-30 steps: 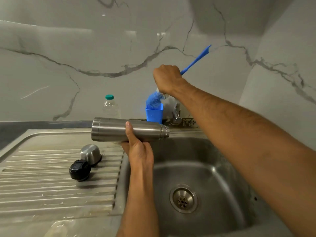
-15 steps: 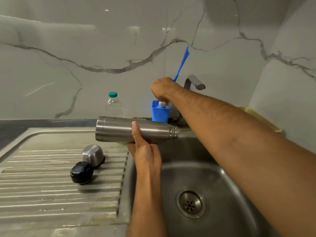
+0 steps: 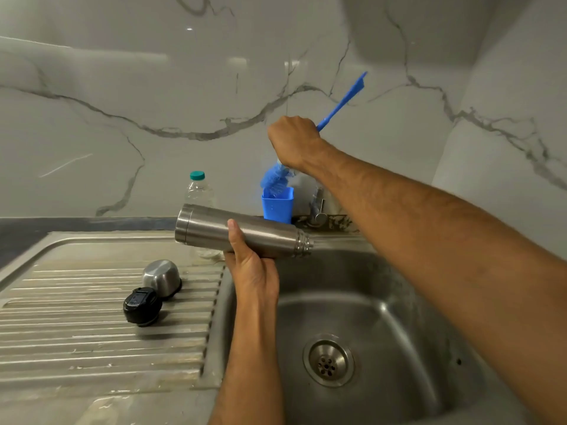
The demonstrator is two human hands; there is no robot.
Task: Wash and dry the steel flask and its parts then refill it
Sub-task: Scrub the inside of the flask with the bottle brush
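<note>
My left hand (image 3: 251, 265) grips the steel flask (image 3: 214, 230) from below and holds it lying sideways over the sink's left edge, its threaded open mouth pointing right. My right hand (image 3: 293, 141) grips the handle of a blue bottle brush (image 3: 342, 101), whose bristle head (image 3: 274, 180) sits at the top of a blue holder cup (image 3: 277, 207) at the back of the sink. The steel cup lid (image 3: 161, 276) and the black stopper (image 3: 141, 305) rest on the ribbed drainboard (image 3: 76, 332).
A clear plastic bottle with a teal cap (image 3: 198, 188) stands behind the flask against the marble wall. The steel sink basin (image 3: 399, 317) with its drain (image 3: 328, 360) lies to the right. A tap base (image 3: 317, 210) stands behind my right forearm.
My right hand has lifted the brush from deep inside the blue cup, so the bristle head now shows above its rim. The flask has tilted slightly, mouth end lower.
</note>
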